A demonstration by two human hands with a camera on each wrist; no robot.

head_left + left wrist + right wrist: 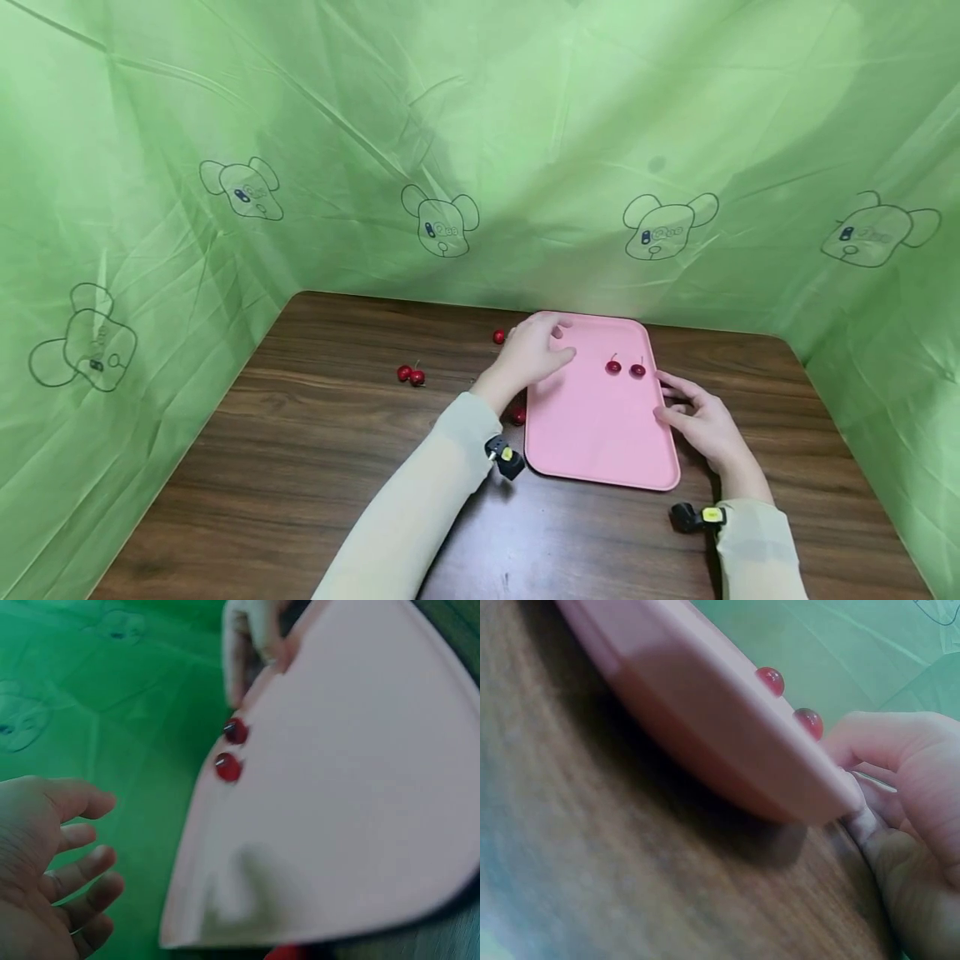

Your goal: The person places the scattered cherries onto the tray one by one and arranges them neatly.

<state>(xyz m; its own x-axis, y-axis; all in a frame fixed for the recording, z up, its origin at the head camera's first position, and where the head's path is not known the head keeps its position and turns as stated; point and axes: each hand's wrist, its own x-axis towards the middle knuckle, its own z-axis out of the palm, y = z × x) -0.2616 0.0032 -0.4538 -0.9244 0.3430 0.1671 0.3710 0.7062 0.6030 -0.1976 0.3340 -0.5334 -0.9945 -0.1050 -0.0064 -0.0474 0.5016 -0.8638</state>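
Left hand: the left hand (534, 352) reaches forward from a pale sleeve (420, 508) over the far left corner of the pink tray (592, 433), palm down, fingers relaxed and a little apart, holding nothing; in the left wrist view the fingers (82, 874) curl loosely in the air.
Right hand: the right hand (701, 421) lies at the tray's right edge, fingers (870, 825) bent against the rim, thumb side toward the tray; the right wrist view shows the fingertips at and under the rim, though how firm the hold is I cannot tell.
Tray: it lies flat on the dark wooden table (300, 467), between the two hands.
Cherries on tray: two red cherries (625, 367) sit side by side near the tray's right edge, just beyond the right fingertips and well apart from the left fingers.
Loose cherries: a pair (410, 374) lies on the table left of the tray, one (498, 337) near the left hand's knuckles, one (518, 415) by the left wrist beside the tray's left edge.
Surroundings: green sheeting (480, 150) printed with bear outlines walls in the table.
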